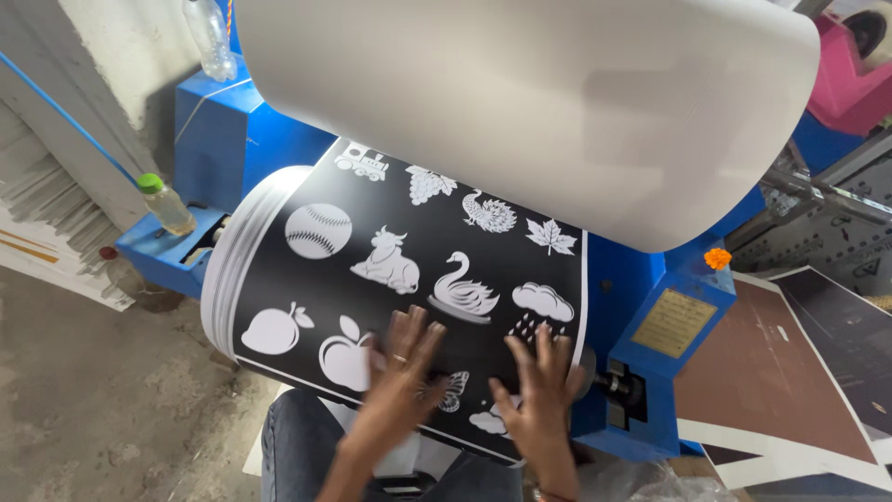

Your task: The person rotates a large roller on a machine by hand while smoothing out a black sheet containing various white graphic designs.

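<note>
Both hands flat, fingers spread, gripping nothing: left hand (401, 358) & right hand (537, 386) press the black printed sheet (409, 279) w/ white pictures, draped over the blue machine (664, 321). Big white roll (557, 102) just behind. Risk: fingers drawn into rollers, or sheet creases if pressure's uneven.

Large white roll (557, 102) looms close above black printed sheet (409, 270), leaving narrow gap at top. Blue machine housing (660, 316) blocks right side. Both hands (400, 367) lie on sheet's lower part; bare floor (102, 400) open at left.
</note>
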